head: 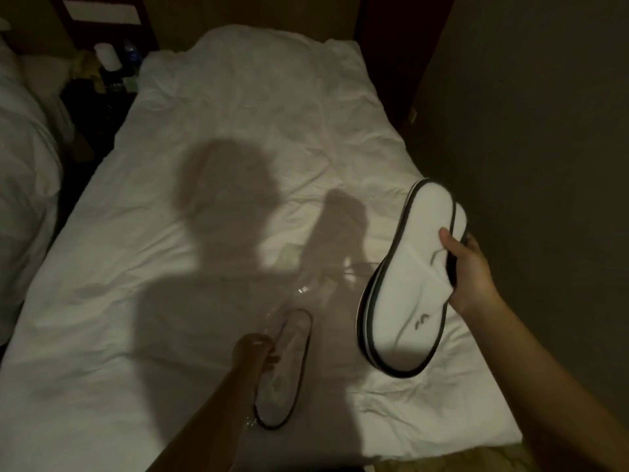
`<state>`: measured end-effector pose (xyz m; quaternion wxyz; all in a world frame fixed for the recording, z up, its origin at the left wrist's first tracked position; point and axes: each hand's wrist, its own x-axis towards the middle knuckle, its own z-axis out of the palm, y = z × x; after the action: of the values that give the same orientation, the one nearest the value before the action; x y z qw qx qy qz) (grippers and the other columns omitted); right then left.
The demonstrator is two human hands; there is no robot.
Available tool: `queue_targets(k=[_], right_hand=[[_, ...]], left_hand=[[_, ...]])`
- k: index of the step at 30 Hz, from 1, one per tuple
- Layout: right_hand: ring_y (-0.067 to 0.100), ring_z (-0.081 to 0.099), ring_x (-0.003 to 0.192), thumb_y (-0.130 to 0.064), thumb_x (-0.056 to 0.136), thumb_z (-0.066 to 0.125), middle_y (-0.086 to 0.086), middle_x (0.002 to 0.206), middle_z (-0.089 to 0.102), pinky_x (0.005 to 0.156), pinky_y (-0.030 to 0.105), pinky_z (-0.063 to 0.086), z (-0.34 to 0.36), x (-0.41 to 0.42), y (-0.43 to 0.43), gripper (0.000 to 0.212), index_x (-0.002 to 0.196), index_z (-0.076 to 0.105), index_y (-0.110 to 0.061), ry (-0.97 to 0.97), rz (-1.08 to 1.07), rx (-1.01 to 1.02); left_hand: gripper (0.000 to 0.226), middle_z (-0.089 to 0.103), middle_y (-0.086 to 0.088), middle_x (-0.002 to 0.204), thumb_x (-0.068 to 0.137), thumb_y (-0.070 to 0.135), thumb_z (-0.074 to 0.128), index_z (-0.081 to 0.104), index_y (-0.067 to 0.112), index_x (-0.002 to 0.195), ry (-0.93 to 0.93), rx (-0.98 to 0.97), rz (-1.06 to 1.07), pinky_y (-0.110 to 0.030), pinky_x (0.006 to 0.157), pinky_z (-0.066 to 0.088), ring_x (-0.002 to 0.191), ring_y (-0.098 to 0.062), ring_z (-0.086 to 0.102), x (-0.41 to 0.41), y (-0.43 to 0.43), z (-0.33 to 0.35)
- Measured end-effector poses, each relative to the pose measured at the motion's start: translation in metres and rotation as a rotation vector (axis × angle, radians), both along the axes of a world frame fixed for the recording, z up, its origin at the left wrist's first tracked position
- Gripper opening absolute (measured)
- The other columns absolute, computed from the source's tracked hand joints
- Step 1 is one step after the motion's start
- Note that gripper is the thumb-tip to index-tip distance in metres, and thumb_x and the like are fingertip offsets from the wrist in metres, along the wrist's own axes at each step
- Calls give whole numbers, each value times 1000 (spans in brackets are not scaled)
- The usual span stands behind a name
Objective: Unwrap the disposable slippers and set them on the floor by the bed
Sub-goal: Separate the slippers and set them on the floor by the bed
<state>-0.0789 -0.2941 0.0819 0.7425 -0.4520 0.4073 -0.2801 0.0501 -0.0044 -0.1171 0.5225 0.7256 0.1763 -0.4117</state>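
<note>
One white disposable slipper (405,284) with a dark rim and a small logo on its strap hangs tilted above the bed's right side, and my right hand (468,267) grips it at the strap. A second white slipper (286,369) with the same dark rim lies in shadow near the foot of the bed, inside a clear plastic wrapper (299,294) that glints around it. My left hand (253,350) is closed on this wrapped slipper's left edge. The white bed (170,199) lies crumpled beneath both.
A dark wall (527,131) runs close along the bed's right side. A second white bed (23,158) stands at the left across a narrow dark gap. A nightstand (112,73) with a bottle and small items sits at the head.
</note>
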Motion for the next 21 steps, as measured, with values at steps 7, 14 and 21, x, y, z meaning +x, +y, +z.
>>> queue_targets(k=[7,14,21], right_hand=[[25,64,111,-13,84,67,7,125,66,98,45,49,-12,-12,11,55,136,47,-18,49,35,28],[26,66,107,-9,85,65,12,121,68,91,41,53,-9,-16,34,42,126,54,-13,-5,62,56],[20,67,108,-43,95,45,5,116,72,95,36,51,23,-98,0,41,121,63,-15,-70,133,153]], left_hand=[[82,48,-26,139,75,38,75,39,1,138,-231,306,-90,-46,101,45,123,-40,51,-6,-9,2],[31,71,4,101,97,37,38,63,24,110,-142,-410,-338,-25,69,51,80,-12,68,-45,-74,147],[34,70,3,114,82,35,65,61,29,115,-577,-454,-493,-41,93,54,105,-13,66,-133,-140,212]])
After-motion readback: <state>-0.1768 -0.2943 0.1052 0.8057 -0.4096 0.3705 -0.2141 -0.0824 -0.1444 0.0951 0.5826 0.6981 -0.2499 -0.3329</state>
